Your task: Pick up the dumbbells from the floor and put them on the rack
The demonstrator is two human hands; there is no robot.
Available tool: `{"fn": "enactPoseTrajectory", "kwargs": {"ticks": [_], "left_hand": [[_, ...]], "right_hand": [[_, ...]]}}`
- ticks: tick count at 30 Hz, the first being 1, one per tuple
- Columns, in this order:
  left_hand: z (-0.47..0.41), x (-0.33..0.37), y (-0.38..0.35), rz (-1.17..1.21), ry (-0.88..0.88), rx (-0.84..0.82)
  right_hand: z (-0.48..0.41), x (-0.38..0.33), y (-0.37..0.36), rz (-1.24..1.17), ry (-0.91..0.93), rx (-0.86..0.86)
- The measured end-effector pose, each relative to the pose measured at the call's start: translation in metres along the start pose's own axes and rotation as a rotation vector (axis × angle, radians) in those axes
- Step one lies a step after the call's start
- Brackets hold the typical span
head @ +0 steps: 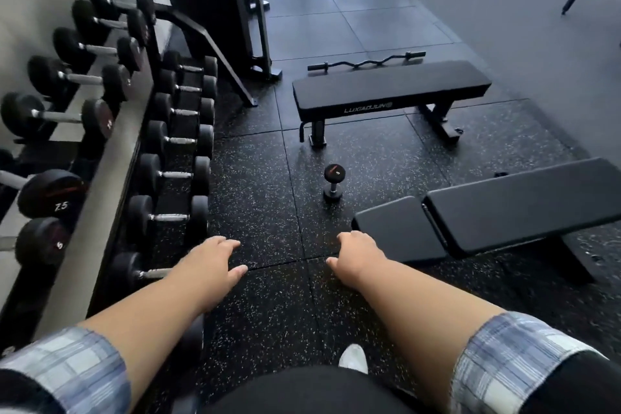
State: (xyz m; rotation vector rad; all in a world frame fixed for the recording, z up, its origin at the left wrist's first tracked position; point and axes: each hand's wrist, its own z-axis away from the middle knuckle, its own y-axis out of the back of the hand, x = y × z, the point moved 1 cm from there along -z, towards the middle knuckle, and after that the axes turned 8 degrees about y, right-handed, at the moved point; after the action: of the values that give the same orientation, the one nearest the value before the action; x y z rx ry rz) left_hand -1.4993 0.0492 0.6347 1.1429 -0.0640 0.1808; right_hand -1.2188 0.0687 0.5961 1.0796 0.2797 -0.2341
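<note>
Both hands are empty, left hand (210, 260) with fingers spread and right hand (359, 257) loosely curled, while the dumbbell (333, 182) stands on end at frame centre, straight beyond and nearer the right hand, the rack (188, 126) at left.

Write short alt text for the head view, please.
Two empty hands, left hand and right hand, reach forward over a speckled gym floor toward one small dumbbell standing on end, with the dumbbell rack along the left.
</note>
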Motion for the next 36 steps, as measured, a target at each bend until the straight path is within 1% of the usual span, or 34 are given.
{"fn": "enactPoseTrajectory", "kwargs": {"ticks": [3,8,13,19,24,30,36], "left_hand": [[-0.032,0.046,0.010,0.011,-0.019,0.007],[-0.072,0.116,0.028,0.070,-0.027,-0.003],[-0.107,0.155,0.045,0.089,-0.048,0.006],[-0.164,0.168,0.058,0.066,-0.062,-0.013],[-0.239,0.164,0.072,0.042,-0.096,-0.051],[-0.357,0.150,0.107,0.006,-0.143,-0.140],[-0.443,0.149,0.144,-0.075,-0.216,-0.168]], "right_hand": [[-0.016,0.032,0.023,-0.063,-0.008,0.053],[-0.062,0.075,0.080,-0.125,-0.038,0.048],[-0.107,0.096,0.119,-0.137,-0.036,0.066],[-0.148,0.105,0.124,-0.102,-0.052,0.003],[-0.205,0.097,0.138,-0.095,-0.090,0.010],[-0.293,0.072,0.165,-0.114,-0.200,0.012],[-0.355,0.039,0.190,-0.178,-0.216,0.060]]}}
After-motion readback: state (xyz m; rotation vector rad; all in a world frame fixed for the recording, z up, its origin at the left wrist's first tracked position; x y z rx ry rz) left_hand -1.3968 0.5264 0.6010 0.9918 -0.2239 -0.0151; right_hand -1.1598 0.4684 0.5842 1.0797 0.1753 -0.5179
